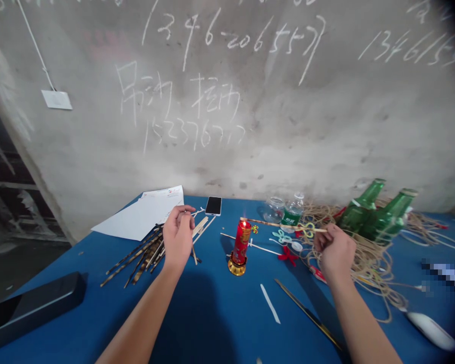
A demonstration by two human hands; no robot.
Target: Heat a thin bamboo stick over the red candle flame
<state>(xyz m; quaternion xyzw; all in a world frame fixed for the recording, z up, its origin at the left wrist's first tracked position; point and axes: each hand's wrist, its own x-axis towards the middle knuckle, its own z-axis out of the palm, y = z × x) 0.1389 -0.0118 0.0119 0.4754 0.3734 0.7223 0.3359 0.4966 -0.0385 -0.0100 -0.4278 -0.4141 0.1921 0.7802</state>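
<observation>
My right hand (336, 250) pinches one end of a thin bamboo strip (276, 224). The strip runs left, nearly level, and its darkened far end meets the flame of a lit red candle (242, 241). This candle stands upright in a gold holder (237, 266) at mid-table. My left hand (178, 235) hovers left of the candle, above a bundle of bamboo strips (147, 258), many of them brown or scorched. Its fingers are loosely bent and apart, with nothing visible in them. Small flower-shaped pieces and a red star-shaped piece (288, 256) lie right of the candle.
Green bottles (392, 215) and coiled cords (367, 263) crowd the right side. By the wall are a plastic bottle (293, 210), a jar (274, 208), a phone (213, 206) and paper (136, 217). A long narrow tool (307, 312) and white strip (270, 303) lie in front.
</observation>
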